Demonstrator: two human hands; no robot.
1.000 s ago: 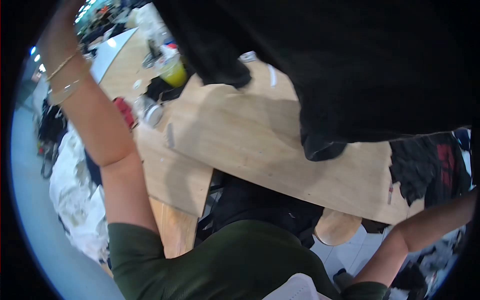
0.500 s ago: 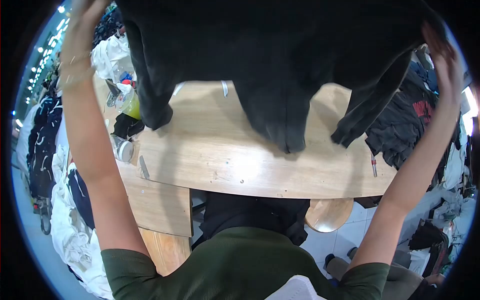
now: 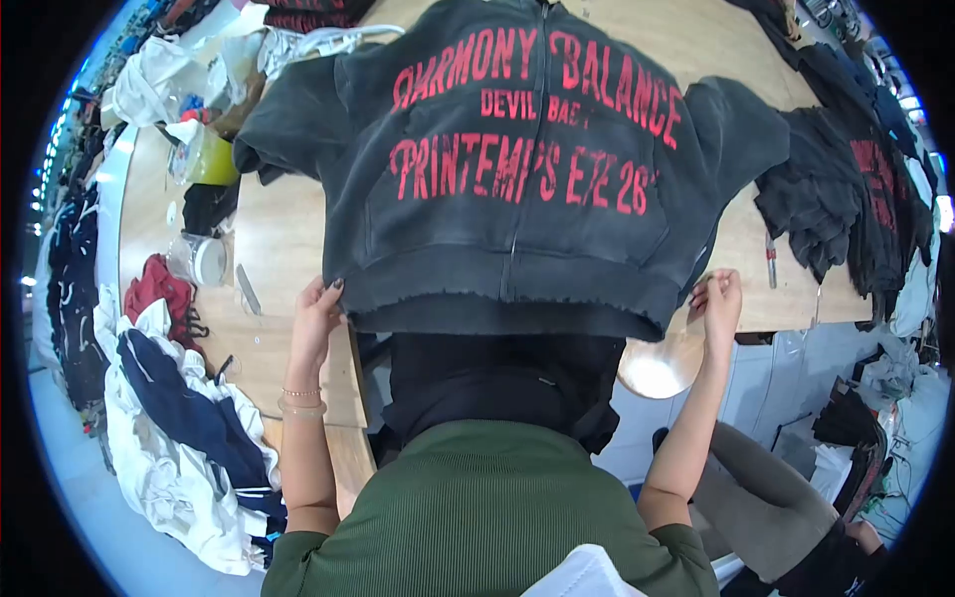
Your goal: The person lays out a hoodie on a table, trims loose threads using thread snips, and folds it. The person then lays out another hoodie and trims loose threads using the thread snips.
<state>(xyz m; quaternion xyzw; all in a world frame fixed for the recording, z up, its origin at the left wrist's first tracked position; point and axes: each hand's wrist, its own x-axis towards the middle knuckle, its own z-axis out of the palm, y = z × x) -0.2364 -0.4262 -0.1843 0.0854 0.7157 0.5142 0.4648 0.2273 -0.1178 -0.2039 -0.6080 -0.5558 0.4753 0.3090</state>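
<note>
Top of jacket (image 3: 497, 224) beyond upper edge

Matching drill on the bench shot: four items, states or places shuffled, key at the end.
1. dark zip-front garment
2. round stool
3. red cloth
4. clear jar

A. crumpled, near the jar
B. spread out, red lettering across it, left hand at its hem
C. white lid on, at the left of the picture
D. pale wood, just past the near edge of the table

Pairs: 1-B, 2-D, 3-A, 4-C
</note>
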